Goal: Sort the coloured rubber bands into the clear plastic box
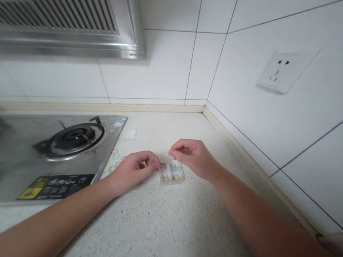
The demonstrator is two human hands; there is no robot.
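Note:
A small clear plastic box (171,183) with compartments sits on the speckled counter. Coloured bands, yellowish and reddish, lie in some of its compartments. The thumb and fingertips of my left hand (137,167) are pinched together at the box's left edge and appear to grip it. Just above the box's far side, my right hand (193,156) pinches a small, thin, orange-tinted band (168,153), mostly hidden by the fingers. Several thin coloured bands (112,168) lie loose on the counter left of my left hand, some partly behind it.
To the left is a steel gas hob (90,157) with a black burner (76,137). A clear flat plastic piece (129,134) lies beside its far right corner. A range hood (128,48) hangs above. Tiled walls meet behind the counter (157,233); a socket (283,72) is on the right.

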